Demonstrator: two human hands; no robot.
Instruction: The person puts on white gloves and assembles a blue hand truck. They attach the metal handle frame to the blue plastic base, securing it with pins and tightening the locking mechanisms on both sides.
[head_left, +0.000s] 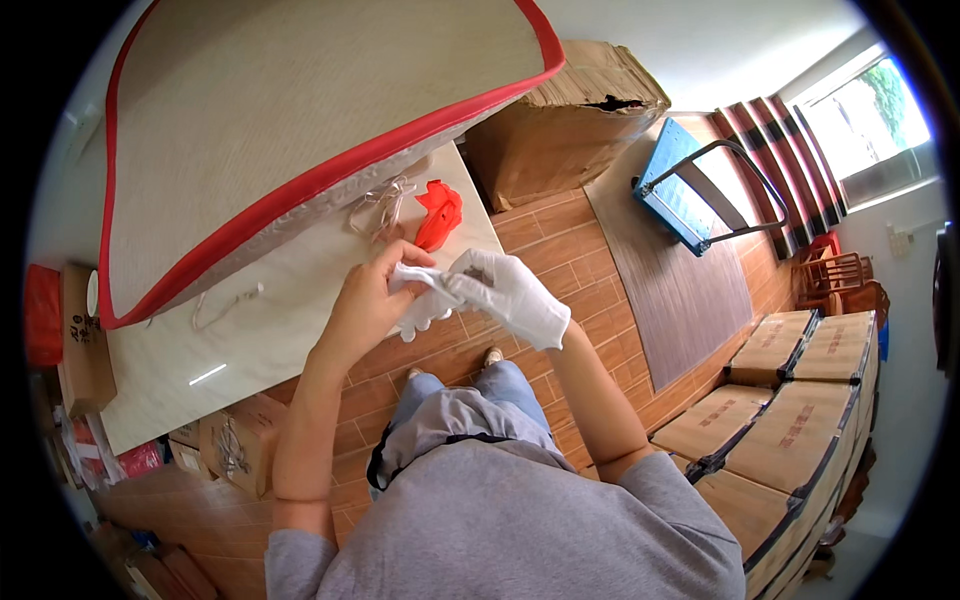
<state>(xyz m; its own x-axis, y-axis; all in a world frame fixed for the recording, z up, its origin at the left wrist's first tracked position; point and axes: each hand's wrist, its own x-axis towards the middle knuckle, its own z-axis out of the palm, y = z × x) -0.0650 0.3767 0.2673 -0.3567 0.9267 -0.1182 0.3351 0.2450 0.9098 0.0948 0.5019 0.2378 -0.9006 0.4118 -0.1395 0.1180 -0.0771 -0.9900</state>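
White fabric glove hangs between the person's bare left hand and right hand, which wears a matching white glove, near the corner of a glossy, pale marble-look table. On the tabletop lie a crumpled bright-red cloth and a tangle of thin, clear strapping. Beside them, a large pale panel with red edging takes up much of the surface. Farther off stand a worn brown cardboard box and a blue platform trolley with a dark handle. Both forearms reach up from below, wrists turned inward; the left fingers pinch the loose glove's edge, and the right fingers close on it too. Folded white fabric partly hides the right fingertips, so their exact grip is hard to make out; the panel's top is cut off.
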